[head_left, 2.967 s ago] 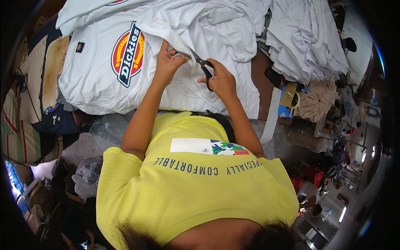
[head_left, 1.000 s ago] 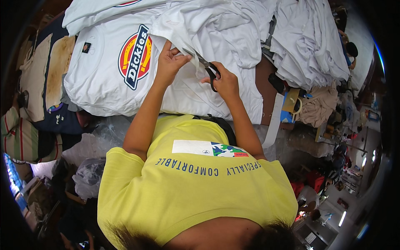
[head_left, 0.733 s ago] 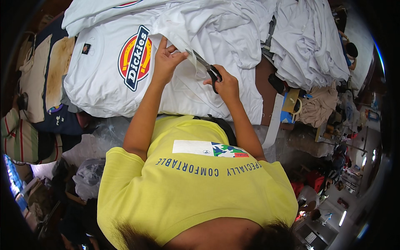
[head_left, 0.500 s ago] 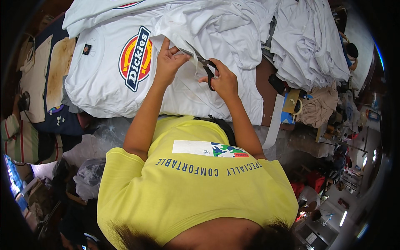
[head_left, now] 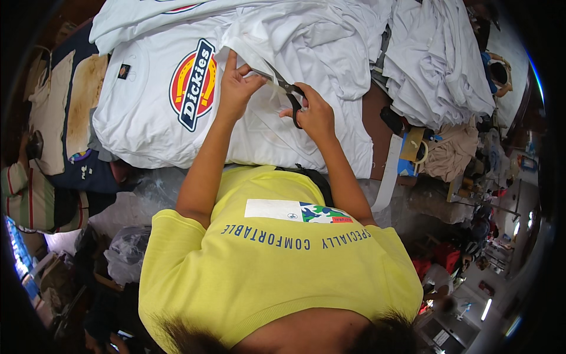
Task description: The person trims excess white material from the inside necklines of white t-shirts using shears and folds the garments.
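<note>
Scissors (head_left: 288,88), their blades nearly together 0.7 seconds ago, now stand parted between 2 hands. White shirts (head_left: 147,127), 1 bearing a red-and-yellow emblem (head_left: 193,85), cover much of a brown table (head_left: 371,112). Atop them lies a rumpled white garment (head_left: 306,44). The right hand (head_left: 316,116) grips the scissors' black handles; the left hand (head_left: 237,91) touches the garment's edge beside the blades, its hold unclear.

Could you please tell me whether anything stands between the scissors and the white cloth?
Nothing visible does: the right hand holds the scissors, whose open blades reach the white cloth near the left hand.
</note>
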`<state>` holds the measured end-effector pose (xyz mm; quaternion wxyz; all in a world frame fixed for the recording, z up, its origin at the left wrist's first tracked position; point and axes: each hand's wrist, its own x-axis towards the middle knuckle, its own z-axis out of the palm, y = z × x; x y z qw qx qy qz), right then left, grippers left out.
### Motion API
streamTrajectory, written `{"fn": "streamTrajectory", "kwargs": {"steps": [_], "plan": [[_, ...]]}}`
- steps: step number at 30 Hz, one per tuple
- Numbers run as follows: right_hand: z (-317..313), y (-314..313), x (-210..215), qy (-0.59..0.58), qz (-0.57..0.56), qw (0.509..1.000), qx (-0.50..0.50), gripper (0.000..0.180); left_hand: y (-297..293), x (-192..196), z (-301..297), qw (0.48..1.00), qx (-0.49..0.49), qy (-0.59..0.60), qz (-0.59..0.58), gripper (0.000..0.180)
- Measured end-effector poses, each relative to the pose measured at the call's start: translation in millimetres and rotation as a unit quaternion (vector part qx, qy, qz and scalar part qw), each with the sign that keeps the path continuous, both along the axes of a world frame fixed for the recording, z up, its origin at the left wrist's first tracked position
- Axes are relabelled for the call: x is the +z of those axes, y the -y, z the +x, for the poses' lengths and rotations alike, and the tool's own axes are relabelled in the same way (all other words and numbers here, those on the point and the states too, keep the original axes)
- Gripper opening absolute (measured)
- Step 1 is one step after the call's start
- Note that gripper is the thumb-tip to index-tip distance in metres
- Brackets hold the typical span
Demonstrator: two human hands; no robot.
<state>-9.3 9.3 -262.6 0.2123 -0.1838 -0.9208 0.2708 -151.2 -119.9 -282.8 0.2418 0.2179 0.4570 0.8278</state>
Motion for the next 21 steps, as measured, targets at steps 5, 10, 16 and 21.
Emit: {"fn": "streamTrajectory", "kwargs": {"steps": [5, 10, 16, 21], "plan": [[1, 0, 1, 0.047, -0.042, 0.998, -0.007, 0.062, 0, 6, 1, 1.000, 0.005, 0.010, 0.002, 0.092], [11, -3, -13, 0.079, -0.113, 0.990, -0.026, 0.056, -1, 6, -4, 1.000, 0.016, 0.024, 0.010, 0.090], [-1, 2, 3, 0.008, 0.020, 1.000, -0.008, 0.058, 0, 3, -3, 1.000, 0.001, 0.010, 0.003, 0.088], [-6, 2, 4, 0.023, -0.017, 1.000, 0.001, 0.059, 0, 6, -2, 1.000, 0.008, 0.012, -0.002, 0.086]]}}
